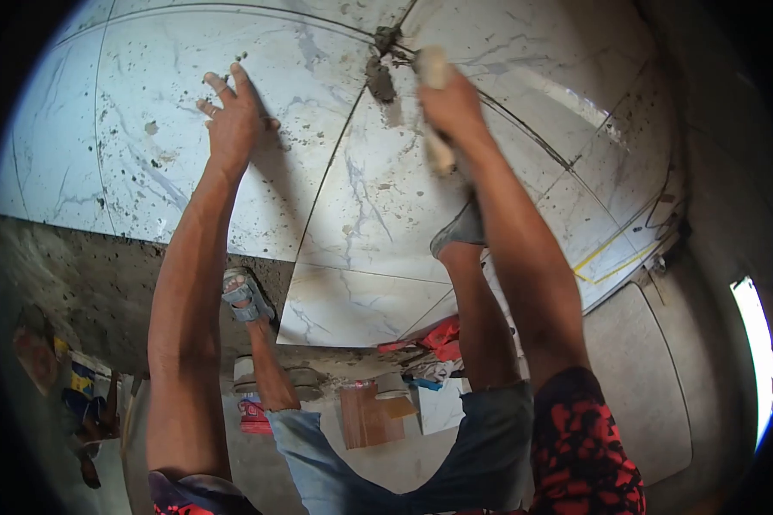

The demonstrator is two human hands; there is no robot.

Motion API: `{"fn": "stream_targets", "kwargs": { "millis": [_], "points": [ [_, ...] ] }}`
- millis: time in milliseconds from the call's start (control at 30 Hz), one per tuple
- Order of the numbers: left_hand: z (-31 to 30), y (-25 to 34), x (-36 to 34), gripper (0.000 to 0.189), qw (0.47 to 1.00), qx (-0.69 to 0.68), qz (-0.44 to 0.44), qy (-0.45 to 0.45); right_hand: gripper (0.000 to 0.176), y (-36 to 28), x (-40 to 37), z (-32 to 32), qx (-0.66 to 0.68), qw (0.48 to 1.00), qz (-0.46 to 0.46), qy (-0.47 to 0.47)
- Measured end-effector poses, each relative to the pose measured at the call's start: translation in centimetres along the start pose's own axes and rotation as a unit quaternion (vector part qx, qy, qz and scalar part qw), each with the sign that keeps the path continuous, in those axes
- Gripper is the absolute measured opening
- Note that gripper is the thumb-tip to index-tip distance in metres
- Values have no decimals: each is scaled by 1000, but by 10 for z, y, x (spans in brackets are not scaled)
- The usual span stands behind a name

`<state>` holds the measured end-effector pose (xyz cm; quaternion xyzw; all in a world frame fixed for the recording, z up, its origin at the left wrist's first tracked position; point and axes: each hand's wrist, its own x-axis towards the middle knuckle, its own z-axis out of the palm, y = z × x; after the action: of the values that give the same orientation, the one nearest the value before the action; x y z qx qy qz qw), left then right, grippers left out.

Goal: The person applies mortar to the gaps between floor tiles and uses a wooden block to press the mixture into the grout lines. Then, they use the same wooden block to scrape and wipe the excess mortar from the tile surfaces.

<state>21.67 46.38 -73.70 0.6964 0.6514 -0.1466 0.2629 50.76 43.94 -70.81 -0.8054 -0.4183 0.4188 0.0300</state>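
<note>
My left hand (234, 120) rests on a white marble-patterned floor tile (163, 94), its fingers spread and nothing in them. Further right, my right hand (453, 105) is closed around a pale wooden-handled tool (439, 154). Motion blur and my fingers hide what kind of tool it is. Just left of that hand, a lump of dark wet mortar (380, 79) lies where the tile joints meet. Grey crumbs of mortar are scattered over the tiles, most thickly around my left hand.
My sandalled left foot (247, 294) is on rough mortar at the tile edge; my other foot (460, 230) stands on tile. Behind lie a brown tile piece (365, 416), a red cloth (441, 337) and a yellow-edged strip (610, 257). Another person (94, 412) is at lower left.
</note>
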Motion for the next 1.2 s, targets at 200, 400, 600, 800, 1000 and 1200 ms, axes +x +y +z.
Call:
{"fn": "stream_targets", "kwargs": {
  "millis": [200,400,600,800,1000,1200],
  "points": [
    [5,-4,2,111,1000,23,-1,4,35,-11,53,-31,-161,962,-202,87],
    [7,-7,-1,105,999,-24,22,41,31,-20,46,5,-352,877,-325,21],
    [27,-8,-4,95,993,5,35,112,29,15,-6,37,-277,921,-273,9],
    [62,100,-56,63,926,-367,18,85,33,2,-23,47,-201,952,-221,70],
    [62,143,-41,59,888,-447,-36,104,37,13,-15,46,-156,972,-170,44],
    [51,133,-47,55,826,-554,-67,81,43,7,-24,63,-78,982,-166,-34]
  ]
}}
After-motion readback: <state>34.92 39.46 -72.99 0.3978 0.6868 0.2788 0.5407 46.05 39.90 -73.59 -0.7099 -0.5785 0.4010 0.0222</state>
